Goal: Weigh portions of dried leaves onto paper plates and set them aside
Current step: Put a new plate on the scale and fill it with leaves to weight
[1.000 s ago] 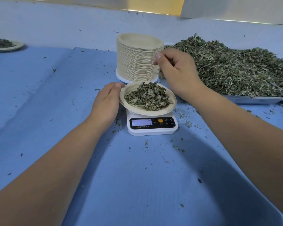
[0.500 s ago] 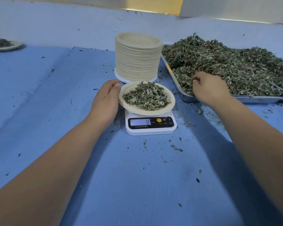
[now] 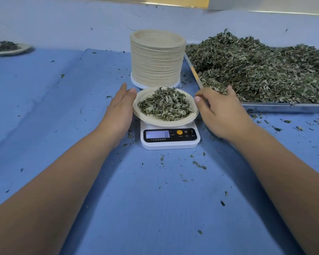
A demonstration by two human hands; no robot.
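A paper plate [image 3: 190, 117] heaped with dried leaves [image 3: 164, 104] sits on a small white scale [image 3: 170, 138] whose display reads 8. My left hand [image 3: 119, 111] lies with straight fingers against the plate's left rim. My right hand [image 3: 221, 111] hovers just right of the plate with loosely curled fingers, holding nothing that I can see. Behind the scale stands a tall stack of paper plates [image 3: 157, 59]. A metal tray [image 3: 284, 107] piled with dried leaves [image 3: 261, 69] lies at the right.
A filled plate [image 3: 8, 47] rests at the far left on the blue cloth [image 3: 44, 107]. Leaf crumbs are scattered around the scale and in front of the tray.
My right hand went from the plate stack to the tray's leaf pile, then came back beside the plate on the scale. The display changed from 7 to 8. The left hand stayed put.
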